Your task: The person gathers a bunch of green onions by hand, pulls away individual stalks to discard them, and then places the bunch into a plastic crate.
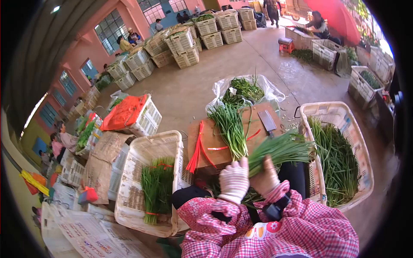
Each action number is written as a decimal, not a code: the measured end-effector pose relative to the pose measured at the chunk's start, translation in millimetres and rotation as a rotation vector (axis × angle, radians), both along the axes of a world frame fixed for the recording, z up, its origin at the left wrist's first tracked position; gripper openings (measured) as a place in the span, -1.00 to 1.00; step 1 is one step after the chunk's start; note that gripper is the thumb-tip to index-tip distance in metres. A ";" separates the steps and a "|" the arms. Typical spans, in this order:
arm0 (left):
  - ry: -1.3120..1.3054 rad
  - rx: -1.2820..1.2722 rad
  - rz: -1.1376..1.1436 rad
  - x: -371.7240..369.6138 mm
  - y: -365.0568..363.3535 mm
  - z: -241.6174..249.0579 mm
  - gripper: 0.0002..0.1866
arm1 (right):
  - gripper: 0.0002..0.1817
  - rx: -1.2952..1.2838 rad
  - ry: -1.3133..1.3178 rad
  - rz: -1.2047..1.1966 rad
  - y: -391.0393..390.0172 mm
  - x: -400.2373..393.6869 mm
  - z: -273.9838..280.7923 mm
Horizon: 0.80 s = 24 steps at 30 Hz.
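Note:
My left hand (234, 180), in a striped glove, is closed at the root ends of green stalks (230, 129) lying on the brown board (195, 137); exactly what its fingers pinch is hard to make out. My right hand (266, 177) is wrapped round a bunch of long green leaves (284, 150) that points right. A cleaver (267, 120) lies at the board's right side. Red strips (198, 150) rest on the left of the board, and a few more lie across the middle.
A white crate (150, 136) with tied green bundles stands left. Another crate (335, 104) of loose greens stands right. Beyond the board is a plastic bag (275, 92) of greens. Stacked crates (185, 43) and several people are farther off, with one person (320, 28) at the upper right.

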State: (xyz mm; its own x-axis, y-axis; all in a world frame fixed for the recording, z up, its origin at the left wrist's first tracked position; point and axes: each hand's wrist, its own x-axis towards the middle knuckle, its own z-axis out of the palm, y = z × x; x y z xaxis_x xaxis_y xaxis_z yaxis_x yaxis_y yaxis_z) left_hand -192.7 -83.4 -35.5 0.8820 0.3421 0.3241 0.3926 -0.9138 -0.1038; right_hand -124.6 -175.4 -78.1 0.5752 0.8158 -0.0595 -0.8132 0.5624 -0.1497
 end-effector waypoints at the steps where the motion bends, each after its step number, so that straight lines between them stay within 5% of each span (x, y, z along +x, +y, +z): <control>1: 0.021 -0.030 -0.032 0.1 -10.4 -4.9 -0.73 | -0.49 -0.022 0.038 -0.078 -10.9 11.2 4.0; 7: -0.108 -0.177 -0.141 4.3 -24.9 -39.5 -0.47 | -0.56 -0.417 -0.162 -0.327 -27.7 40.4 16.3; 9: -0.091 -0.351 -0.170 6.3 -15.4 -37.3 -0.17 | -0.62 -0.474 -0.193 -0.374 -13.5 38.4 36.0; 11: -0.088 -0.453 -0.191 4.0 -3.6 -20.3 -0.06 | -0.64 -0.655 -0.417 -0.551 7.1 35.4 62.6; 15: -0.260 -0.502 -0.302 6.9 41.7 -14.9 0.10 | -0.72 -0.635 -0.742 -0.469 52.4 52.4 75.1; 17: -0.243 -0.889 -0.325 13.6 74.1 3.3 0.05 | -0.75 -0.613 -0.851 -0.422 89.0 61.0 76.3; 20: -0.544 -1.078 -0.349 41.8 126.8 -14.2 -0.07 | -0.72 -0.583 -0.976 -0.267 147.0 73.6 82.4; 21: -0.731 -1.798 -0.299 50.1 132.0 3.6 -0.10 | -0.72 -0.577 -1.045 -0.261 169.2 82.5 80.0; 23: -0.618 -1.052 -0.238 62.3 171.9 -5.4 -0.15 | -0.72 -0.592 -1.118 -0.202 205.1 97.4 78.3; 24: -0.556 -1.784 -0.003 70.7 184.4 5.2 -0.12 | -0.73 -0.553 -1.081 -0.102 219.6 106.8 74.7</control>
State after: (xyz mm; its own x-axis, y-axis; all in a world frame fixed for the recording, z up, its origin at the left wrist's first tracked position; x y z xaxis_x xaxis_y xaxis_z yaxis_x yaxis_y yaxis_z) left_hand -122.0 101.0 -30.2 0.8155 0.5576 -0.1547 0.0403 0.2121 0.9764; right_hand -17.8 44.1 -3.3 0.6038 0.7800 0.1646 -0.0768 0.2624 -0.9619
